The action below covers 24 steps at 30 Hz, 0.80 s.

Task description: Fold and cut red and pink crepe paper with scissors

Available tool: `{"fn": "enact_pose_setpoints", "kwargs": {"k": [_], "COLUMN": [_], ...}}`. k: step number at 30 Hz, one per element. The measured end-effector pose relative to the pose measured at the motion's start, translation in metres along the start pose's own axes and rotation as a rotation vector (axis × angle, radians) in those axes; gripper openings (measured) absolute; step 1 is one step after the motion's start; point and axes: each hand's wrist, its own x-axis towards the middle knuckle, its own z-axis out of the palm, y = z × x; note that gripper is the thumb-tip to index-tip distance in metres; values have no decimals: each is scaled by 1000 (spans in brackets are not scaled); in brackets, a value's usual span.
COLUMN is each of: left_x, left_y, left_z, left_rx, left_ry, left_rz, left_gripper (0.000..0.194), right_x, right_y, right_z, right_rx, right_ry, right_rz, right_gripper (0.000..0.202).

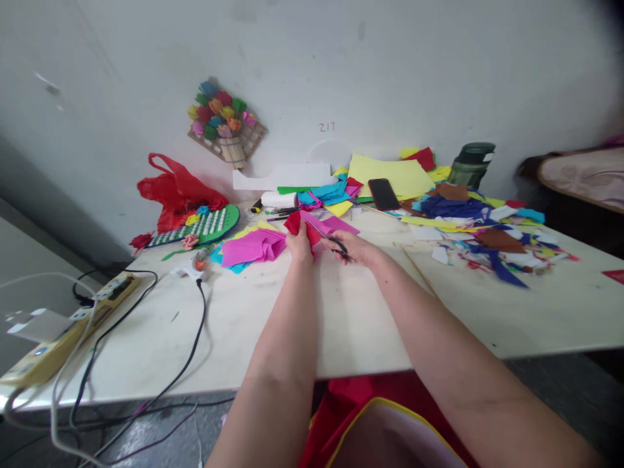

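My left hand (299, 244) pinches a piece of red paper (293, 223) over the middle of the table. A pair of dark-handled scissors (337, 245) is gripped in my right hand (355, 249), its blades pointing left toward the red paper. Whether the blades touch the paper I cannot tell. Pink paper (341, 224) lies just behind my hands. Left of them is a stack of magenta sheets (251, 249), with yellow and blue sheets showing at its edges.
At left are a red plastic bag (170, 188), a glue gun (190, 270) with a cord, and a power strip (73, 331). A phone (383, 194) lies on yellow paper (400, 170). Paper scraps (497, 240) and a green bottle (471, 166) are at right.
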Motion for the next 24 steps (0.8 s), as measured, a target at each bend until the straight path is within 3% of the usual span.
{"fn": "enact_pose_setpoints", "kwargs": {"k": [11,24], "left_x": [2,-7], "left_y": [-2,-5], "left_z": [0,3], "left_rx": [-10,-58], "left_ry": [-10,-124], "left_rz": [-4,15], "left_gripper": [27,30], "right_x": [-1,-2], "right_y": [-2,0], "right_z": [0,-1], "right_rx": [25,85], "right_ry": [-31,-12], "right_rz": [-21,-4], "right_gripper": [36,45]}}
